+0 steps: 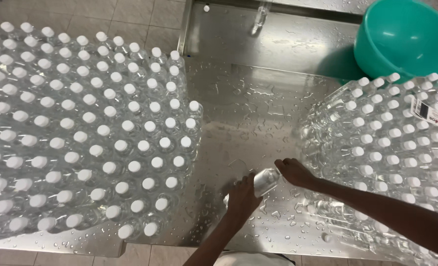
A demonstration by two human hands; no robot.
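— So, what are the hands doing right now?

— Both are on one clear plastic bottle point(266, 181), which lies tilted over the wet steel bench point(248, 113). The left hand point(242, 197) is closed around its lower end from below, and the right hand point(294, 172) grips the upper end, fingers curled over it.

— Where is that bottle, exactly?

— Near the front edge of the bench, in the bare strip between the two big groups of bottles. It is held just above the metal, as far as I can tell; whether it touches the surface I cannot say.

— And the groups?

— On the left stands a large block of upright clear bottles with white caps point(81, 128), packed in close rows. On the right is a second cluster of capped bottles point(396, 143), crowded together, and the person's right forearm reaches across its near edge. A white label point(428, 114) lies on top of that cluster.

— Anything else on the bench?

— A teal plastic basin point(406, 37) sits tilted at the far right corner, just behind the right-hand cluster. Water droplets are scattered over the steel, thick around the hands. Beyond the bench, at the top left, there is tiled floor point(81, 12).
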